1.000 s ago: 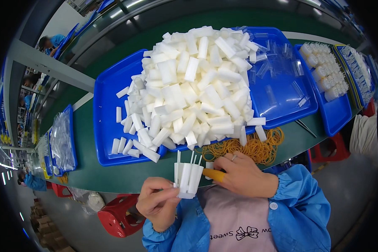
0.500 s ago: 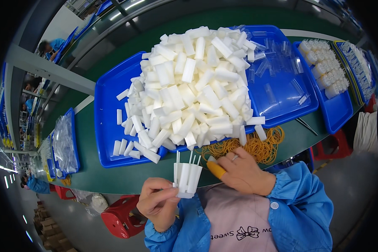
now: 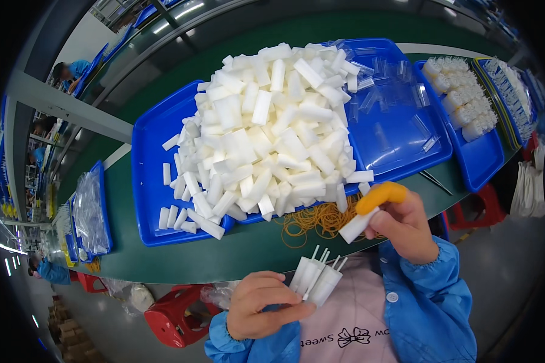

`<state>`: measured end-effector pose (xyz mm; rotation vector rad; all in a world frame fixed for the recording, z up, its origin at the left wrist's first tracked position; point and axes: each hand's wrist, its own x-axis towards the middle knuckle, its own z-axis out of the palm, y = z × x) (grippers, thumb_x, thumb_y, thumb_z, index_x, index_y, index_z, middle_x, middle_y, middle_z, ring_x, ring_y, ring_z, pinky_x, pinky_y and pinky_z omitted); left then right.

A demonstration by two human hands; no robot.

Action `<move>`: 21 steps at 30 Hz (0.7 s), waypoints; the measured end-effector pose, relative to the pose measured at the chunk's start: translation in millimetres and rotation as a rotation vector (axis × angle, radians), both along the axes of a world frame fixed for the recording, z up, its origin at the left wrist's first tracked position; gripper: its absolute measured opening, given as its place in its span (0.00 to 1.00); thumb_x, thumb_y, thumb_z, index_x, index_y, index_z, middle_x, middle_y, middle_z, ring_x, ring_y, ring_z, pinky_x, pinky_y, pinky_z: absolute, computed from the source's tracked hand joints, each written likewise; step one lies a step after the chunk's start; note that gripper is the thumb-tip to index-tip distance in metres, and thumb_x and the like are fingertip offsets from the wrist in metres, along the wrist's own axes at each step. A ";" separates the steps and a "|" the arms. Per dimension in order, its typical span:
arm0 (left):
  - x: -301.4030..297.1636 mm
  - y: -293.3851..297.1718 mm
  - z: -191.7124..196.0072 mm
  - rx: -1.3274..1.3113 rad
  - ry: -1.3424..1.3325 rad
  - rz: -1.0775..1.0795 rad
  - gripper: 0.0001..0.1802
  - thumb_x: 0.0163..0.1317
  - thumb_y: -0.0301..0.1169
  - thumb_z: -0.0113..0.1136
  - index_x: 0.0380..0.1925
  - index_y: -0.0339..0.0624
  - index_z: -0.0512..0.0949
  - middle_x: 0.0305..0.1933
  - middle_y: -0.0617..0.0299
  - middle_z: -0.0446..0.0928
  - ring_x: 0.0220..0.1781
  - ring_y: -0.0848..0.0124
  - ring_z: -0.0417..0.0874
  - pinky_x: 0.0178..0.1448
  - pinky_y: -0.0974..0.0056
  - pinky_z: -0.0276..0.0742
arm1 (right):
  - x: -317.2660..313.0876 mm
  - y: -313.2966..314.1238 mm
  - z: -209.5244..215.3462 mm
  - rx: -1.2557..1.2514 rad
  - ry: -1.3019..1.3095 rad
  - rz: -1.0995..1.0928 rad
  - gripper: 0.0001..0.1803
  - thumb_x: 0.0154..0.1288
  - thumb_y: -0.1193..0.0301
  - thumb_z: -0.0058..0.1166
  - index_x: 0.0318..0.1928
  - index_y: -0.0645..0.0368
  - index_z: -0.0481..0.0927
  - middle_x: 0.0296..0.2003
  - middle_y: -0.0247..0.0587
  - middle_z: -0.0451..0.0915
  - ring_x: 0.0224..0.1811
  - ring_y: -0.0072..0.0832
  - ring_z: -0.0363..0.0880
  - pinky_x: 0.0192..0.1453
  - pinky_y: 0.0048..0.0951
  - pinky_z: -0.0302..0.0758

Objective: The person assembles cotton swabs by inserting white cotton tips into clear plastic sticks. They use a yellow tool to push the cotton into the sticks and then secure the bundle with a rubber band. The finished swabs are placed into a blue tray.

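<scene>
My left hand [image 3: 263,305] pinches a cluster of white blocks [image 3: 316,281] low in front of my chest; several thin pale rods stick out of its upper end. It is tilted to the right. Up and right of it, my right hand [image 3: 409,228] grips one loose white foam block [image 3: 358,225] between the thumb and a finger in a yellow finger cot [image 3: 381,196]. The block and the cluster are apart. Beyond my hands rises a large heap of similar white foam blocks [image 3: 266,136]. Yellow-brown rubber bands [image 3: 315,221] lie in front of the heap.
Blue trays [image 3: 144,199] stand under and beside the heap; the right one holds clear plastic pieces [image 3: 384,75]. Tweezers [image 3: 436,181] lie on the green table [image 3: 163,261]. Another tray has bundled translucent parts [image 3: 460,100]. Red stools [image 3: 172,320] stand by the table.
My right hand has risen from the rubber bands, moving right, and now shows a white foam block in its grip. My left hand has moved right and down, tilting the cluster rightward.
</scene>
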<state>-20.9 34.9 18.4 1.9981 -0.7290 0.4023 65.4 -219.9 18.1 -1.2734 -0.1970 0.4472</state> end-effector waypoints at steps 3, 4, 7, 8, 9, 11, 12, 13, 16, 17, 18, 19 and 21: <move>0.5 -5.7 4.0 0.057 -0.014 -0.005 0.17 0.34 0.26 0.71 0.30 0.53 0.86 0.35 0.70 0.77 0.38 0.71 0.75 0.43 0.63 0.79 | 4.0 6.3 -4.6 0.098 0.015 0.007 0.09 0.66 0.76 0.51 0.46 0.64 0.75 0.39 0.36 0.75 0.39 0.17 0.73 0.42 0.16 0.71; 0.6 -7.1 4.8 0.076 -0.017 0.000 0.16 0.34 0.26 0.70 0.29 0.54 0.86 0.34 0.70 0.77 0.37 0.72 0.75 0.42 0.63 0.79 | 4.8 8.0 -6.0 0.137 0.011 0.014 0.10 0.67 0.75 0.51 0.46 0.64 0.75 0.39 0.36 0.75 0.39 0.17 0.73 0.43 0.16 0.71; 3.3 -10.7 7.0 0.135 -0.026 0.005 0.14 0.36 0.26 0.69 0.27 0.55 0.86 0.33 0.70 0.77 0.35 0.72 0.76 0.41 0.62 0.80 | 5.8 10.9 -15.4 0.128 -0.078 0.013 0.11 0.66 0.74 0.53 0.47 0.65 0.75 0.38 0.33 0.74 0.39 0.17 0.73 0.43 0.16 0.71; 4.7 -11.5 8.0 0.155 -0.031 -0.002 0.14 0.36 0.26 0.69 0.27 0.55 0.86 0.33 0.70 0.76 0.34 0.72 0.76 0.41 0.63 0.80 | 5.4 10.4 -14.7 0.123 -0.022 0.017 0.11 0.66 0.74 0.53 0.47 0.65 0.75 0.38 0.33 0.74 0.39 0.17 0.73 0.43 0.16 0.71; 5.1 -11.6 8.5 0.175 -0.035 -0.006 0.14 0.36 0.26 0.69 0.28 0.56 0.86 0.33 0.71 0.76 0.34 0.72 0.76 0.41 0.63 0.80 | 4.6 10.3 -12.9 0.117 0.035 0.023 0.12 0.65 0.74 0.54 0.47 0.65 0.75 0.38 0.32 0.73 0.39 0.17 0.73 0.43 0.17 0.71; 5.4 -10.8 6.3 0.188 -0.060 -0.021 0.16 0.36 0.27 0.69 0.31 0.55 0.86 0.34 0.71 0.77 0.37 0.72 0.75 0.42 0.64 0.79 | 3.7 10.9 -13.4 0.123 0.108 0.008 0.12 0.64 0.74 0.56 0.47 0.65 0.75 0.38 0.32 0.73 0.39 0.16 0.73 0.43 0.17 0.71; 5.7 -10.5 5.2 0.194 -0.074 -0.029 0.17 0.36 0.27 0.69 0.33 0.55 0.86 0.35 0.71 0.77 0.38 0.72 0.75 0.43 0.65 0.79 | 3.5 11.5 -15.8 0.134 0.123 -0.014 0.13 0.64 0.75 0.56 0.47 0.65 0.75 0.38 0.32 0.74 0.39 0.16 0.73 0.43 0.17 0.71; 5.8 -10.5 4.8 0.197 -0.080 -0.028 0.18 0.36 0.28 0.69 0.33 0.55 0.86 0.35 0.71 0.77 0.38 0.72 0.74 0.43 0.65 0.79 | 3.5 11.9 -17.3 0.146 0.138 -0.036 0.13 0.63 0.75 0.57 0.47 0.64 0.75 0.38 0.32 0.74 0.39 0.16 0.73 0.43 0.17 0.71; 5.8 -10.9 3.4 0.204 -0.094 -0.028 0.18 0.37 0.28 0.68 0.34 0.54 0.86 0.35 0.71 0.77 0.38 0.72 0.74 0.43 0.66 0.79 | 4.0 11.5 -18.6 0.156 0.131 -0.033 0.13 0.61 0.76 0.59 0.46 0.64 0.75 0.38 0.33 0.75 0.39 0.15 0.73 0.43 0.17 0.71; 5.9 -10.8 3.1 0.204 -0.098 -0.031 0.18 0.37 0.28 0.68 0.34 0.54 0.86 0.35 0.71 0.77 0.38 0.72 0.74 0.43 0.66 0.79 | 4.2 10.7 -19.4 0.149 0.128 0.007 0.13 0.61 0.76 0.59 0.46 0.64 0.75 0.38 0.34 0.76 0.39 0.15 0.73 0.44 0.17 0.71; 6.2 -10.8 2.6 0.204 -0.100 -0.036 0.17 0.37 0.28 0.68 0.34 0.54 0.86 0.36 0.71 0.77 0.38 0.72 0.74 0.43 0.66 0.79 | 4.3 9.1 -20.5 0.142 0.126 0.046 0.13 0.60 0.76 0.60 0.45 0.64 0.75 0.38 0.34 0.76 0.40 0.15 0.73 0.44 0.18 0.71; 6.8 -10.8 2.8 0.208 -0.098 -0.043 0.18 0.37 0.28 0.67 0.34 0.54 0.86 0.36 0.71 0.77 0.38 0.72 0.74 0.43 0.66 0.79 | 4.2 8.3 -21.2 0.135 0.123 0.084 0.13 0.60 0.76 0.60 0.45 0.64 0.75 0.38 0.35 0.76 0.40 0.16 0.74 0.44 0.18 0.71; 8.2 -10.6 4.1 0.218 -0.094 -0.057 0.18 0.37 0.28 0.66 0.34 0.53 0.86 0.36 0.70 0.77 0.38 0.71 0.75 0.42 0.66 0.79 | 3.1 11.0 -16.5 0.136 0.097 0.115 0.12 0.58 0.77 0.62 0.43 0.64 0.76 0.38 0.34 0.77 0.41 0.17 0.75 0.45 0.19 0.72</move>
